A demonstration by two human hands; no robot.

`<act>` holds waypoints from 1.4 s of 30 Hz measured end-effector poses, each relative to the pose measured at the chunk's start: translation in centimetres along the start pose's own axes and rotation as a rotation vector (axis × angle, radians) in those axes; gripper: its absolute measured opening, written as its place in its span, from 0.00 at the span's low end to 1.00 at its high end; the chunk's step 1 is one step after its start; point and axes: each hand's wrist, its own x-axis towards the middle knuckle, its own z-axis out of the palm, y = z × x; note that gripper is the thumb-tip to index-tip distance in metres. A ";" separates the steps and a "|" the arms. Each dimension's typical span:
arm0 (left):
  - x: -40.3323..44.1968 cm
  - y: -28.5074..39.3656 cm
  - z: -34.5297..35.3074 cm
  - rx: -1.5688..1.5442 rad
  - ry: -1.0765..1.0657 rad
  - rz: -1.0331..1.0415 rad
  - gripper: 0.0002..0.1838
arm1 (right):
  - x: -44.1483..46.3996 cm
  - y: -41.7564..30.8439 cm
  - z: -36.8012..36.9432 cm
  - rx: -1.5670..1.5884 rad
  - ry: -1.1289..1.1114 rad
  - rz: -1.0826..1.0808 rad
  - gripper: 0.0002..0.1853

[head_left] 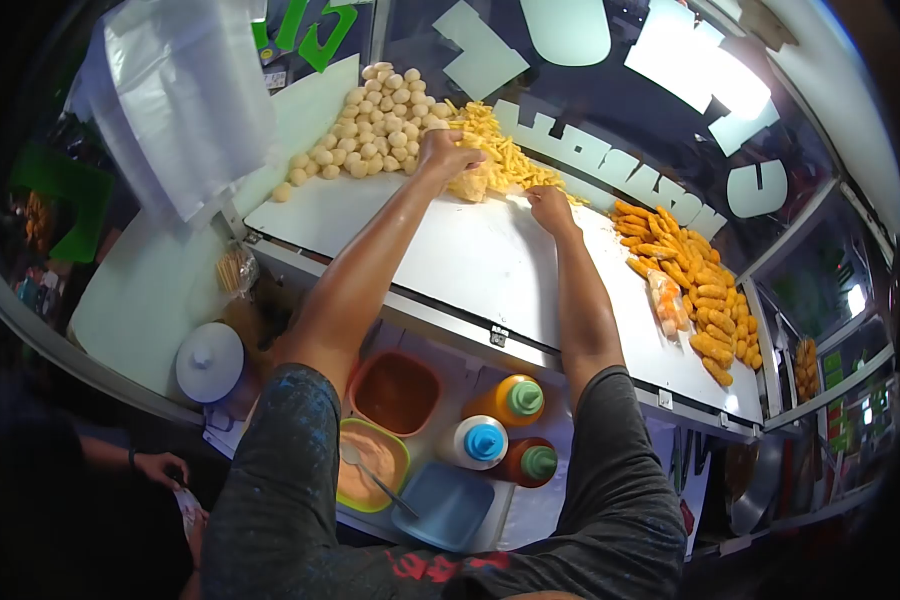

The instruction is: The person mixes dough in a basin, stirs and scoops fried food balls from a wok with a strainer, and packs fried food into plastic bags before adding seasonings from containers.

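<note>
My left hand (451, 157) is closed at the near edge of a heap of french fries (500, 150). Just below its fingers sits a clear plastic bag (473, 186) with pale yellow pieces inside. My right hand (551, 210) is pinched shut at the right, where a thin, see-through part of the bag seems to stretch to it. The fingertips of both hands are small and partly hidden. To the left of the fries lies a pile of round pale balls (380, 125).
Breaded golden sticks (715, 290) and a filled plastic bag (667, 303) lie right on the white counter (450, 255). Below are squeeze bottles (480, 442), sauce tubs (395, 392) and a blue lid (445, 505). Plastic bags (185, 100) hang left. Another person's hands (165, 468) show lower left.
</note>
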 end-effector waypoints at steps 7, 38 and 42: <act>0.1 2.0 -0.9 -0.024 -0.014 -0.050 0.32 | 2.3 -3.7 -8.3 0.022 0.100 -0.117 0.12; -5.4 1.3 -0.9 0.063 -0.022 0.065 0.31 | -0.6 -12.2 -6.9 0.543 -0.104 0.191 0.17; -6.0 2.5 -0.3 0.075 -0.100 0.036 0.32 | 2.6 -12.9 -4.3 0.128 -0.023 0.039 0.18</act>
